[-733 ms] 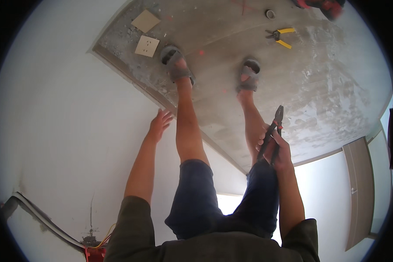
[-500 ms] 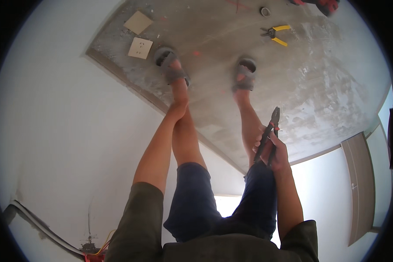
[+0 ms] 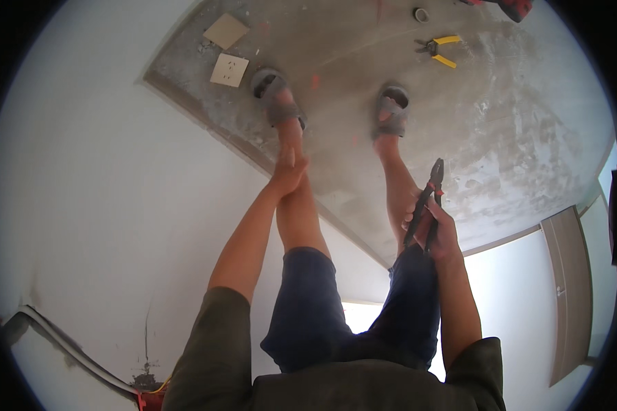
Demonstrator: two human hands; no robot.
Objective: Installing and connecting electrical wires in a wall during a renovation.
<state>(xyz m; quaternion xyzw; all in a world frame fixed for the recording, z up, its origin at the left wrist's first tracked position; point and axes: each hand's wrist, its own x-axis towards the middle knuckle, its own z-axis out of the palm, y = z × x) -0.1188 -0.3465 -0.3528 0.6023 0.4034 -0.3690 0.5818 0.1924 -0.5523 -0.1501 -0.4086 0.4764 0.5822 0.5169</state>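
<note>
My right hand is closed around a pair of pliers with black handles and red accents. Their dark jaws point up and away, above the floor near my right shin. My left hand is in front of my left shin, its fingers curled together. Whatever it may hold is hidden or too small to make out. Beyond my left foot lie a cream socket plate with slots and a plain cream plate. Wire strippers with yellow handles lie on the floor beyond my right foot.
A small ring-shaped roll and a red and black tool lie at the far side. The white wall rises at left, with a grey conduit and a red box. A brown door stands at right.
The view has shifted slightly, so the floor things appear a little further right. My left hand has turned, with more of its fingers showing. My right hand still holds the pliers.
</note>
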